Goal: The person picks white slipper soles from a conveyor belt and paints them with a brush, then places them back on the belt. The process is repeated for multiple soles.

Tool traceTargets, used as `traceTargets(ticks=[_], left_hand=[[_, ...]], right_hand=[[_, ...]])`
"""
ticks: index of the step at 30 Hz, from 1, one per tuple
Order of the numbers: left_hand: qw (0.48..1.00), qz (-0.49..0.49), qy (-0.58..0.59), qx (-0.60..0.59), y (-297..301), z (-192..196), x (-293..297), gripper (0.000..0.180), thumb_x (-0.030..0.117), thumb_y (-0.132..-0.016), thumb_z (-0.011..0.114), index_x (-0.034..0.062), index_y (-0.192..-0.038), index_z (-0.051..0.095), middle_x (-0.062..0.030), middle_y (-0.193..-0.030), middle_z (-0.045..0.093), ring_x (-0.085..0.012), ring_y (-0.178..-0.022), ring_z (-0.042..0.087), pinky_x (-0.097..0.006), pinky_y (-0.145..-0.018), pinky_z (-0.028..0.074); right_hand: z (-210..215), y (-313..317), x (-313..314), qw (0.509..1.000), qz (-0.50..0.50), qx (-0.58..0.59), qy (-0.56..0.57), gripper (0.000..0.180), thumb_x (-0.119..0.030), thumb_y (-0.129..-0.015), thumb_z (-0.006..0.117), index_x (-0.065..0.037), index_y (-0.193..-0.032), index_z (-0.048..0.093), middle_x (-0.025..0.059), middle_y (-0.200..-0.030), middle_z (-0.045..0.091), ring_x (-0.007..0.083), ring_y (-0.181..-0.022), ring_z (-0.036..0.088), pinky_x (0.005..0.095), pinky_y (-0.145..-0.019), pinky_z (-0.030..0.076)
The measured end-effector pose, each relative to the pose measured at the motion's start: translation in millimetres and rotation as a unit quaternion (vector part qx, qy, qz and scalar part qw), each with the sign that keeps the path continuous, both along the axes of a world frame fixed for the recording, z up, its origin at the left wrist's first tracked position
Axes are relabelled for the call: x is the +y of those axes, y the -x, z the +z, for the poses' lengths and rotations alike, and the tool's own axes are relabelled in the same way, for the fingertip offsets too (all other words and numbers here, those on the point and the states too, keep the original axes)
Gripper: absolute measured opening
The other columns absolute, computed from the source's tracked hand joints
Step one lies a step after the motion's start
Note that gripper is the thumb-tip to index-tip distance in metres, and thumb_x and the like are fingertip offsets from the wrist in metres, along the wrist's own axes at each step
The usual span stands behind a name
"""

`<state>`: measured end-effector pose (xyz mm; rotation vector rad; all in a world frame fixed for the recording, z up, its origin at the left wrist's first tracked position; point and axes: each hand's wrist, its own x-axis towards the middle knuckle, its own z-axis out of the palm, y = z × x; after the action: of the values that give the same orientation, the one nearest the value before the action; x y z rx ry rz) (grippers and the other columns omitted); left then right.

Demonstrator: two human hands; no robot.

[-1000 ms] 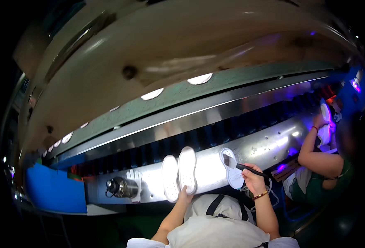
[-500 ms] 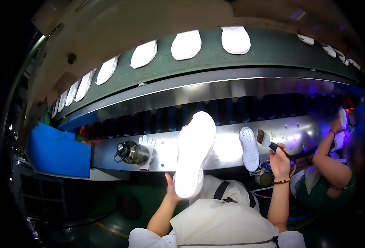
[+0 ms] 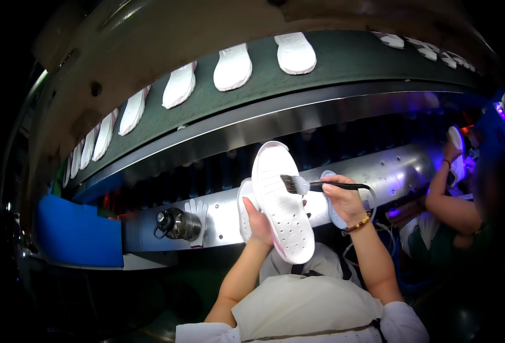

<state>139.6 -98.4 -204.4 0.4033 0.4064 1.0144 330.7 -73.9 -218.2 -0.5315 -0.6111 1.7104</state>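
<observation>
My left hand point(image 3: 259, 224) grips a white shoe sole point(image 3: 269, 171) by its left edge, the thumb lying over it. Small holes dot the sole's lower half and ridges cross the upper part. Behind it shows part of a second white sole point(image 3: 244, 208); I cannot tell whether it is held too. My right hand point(image 3: 347, 203) is closed round the dark handle of a flat brush point(image 3: 300, 185), whose dark bristles meet the sole's face in the middle. Partly covered by this hand, a pale sole point(image 3: 331, 216) lies on the metal bench point(image 3: 387, 174).
A steel bottle point(image 3: 183, 224) with a black lid stands at the bench's left, beside a white glove point(image 3: 197, 210). Beyond a metal rail point(image 3: 229, 122), several white soles rest on a green conveyor point(image 3: 201, 104). On the right, a co-worker's hand point(image 3: 451, 151) holds a white sole.
The sole in my left hand has turned to show its holed, ridged face. My right hand has brought the brush left onto it. The soles on the conveyor have shifted left in view.
</observation>
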Motion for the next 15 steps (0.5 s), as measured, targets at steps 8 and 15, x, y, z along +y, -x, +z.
traceTargets(ticks=[8,15], left_hand=[[0.998,0.051,0.014,0.039,-27,0,-3,0.093,0.077,-0.064,0.006,0.0134,-0.131,0.014,-0.0183,-0.122,0.037,-0.0346,-0.105,0.045,-0.047,-0.086,0.038],[0.991,0.078,0.024,0.108,-30,-16,1,0.081,0.071,-0.072,0.008,0.0147,-0.129,0.022,-0.0107,-0.126,0.033,-0.0253,-0.112,0.038,-0.038,-0.093,0.032]], right_hand=[[28,7,29,0.995,-0.053,-0.076,-0.034,0.019,-0.001,-0.070,0.059,0.002,-0.089,0.057,0.0103,-0.083,0.061,0.0141,-0.077,0.057,0.0247,-0.075,0.044],[60,27,27,0.941,-0.086,-0.299,-0.131,0.012,0.000,-0.068,0.062,0.001,-0.081,0.061,0.0081,-0.077,0.061,0.0086,-0.066,0.056,0.0185,-0.060,0.045]])
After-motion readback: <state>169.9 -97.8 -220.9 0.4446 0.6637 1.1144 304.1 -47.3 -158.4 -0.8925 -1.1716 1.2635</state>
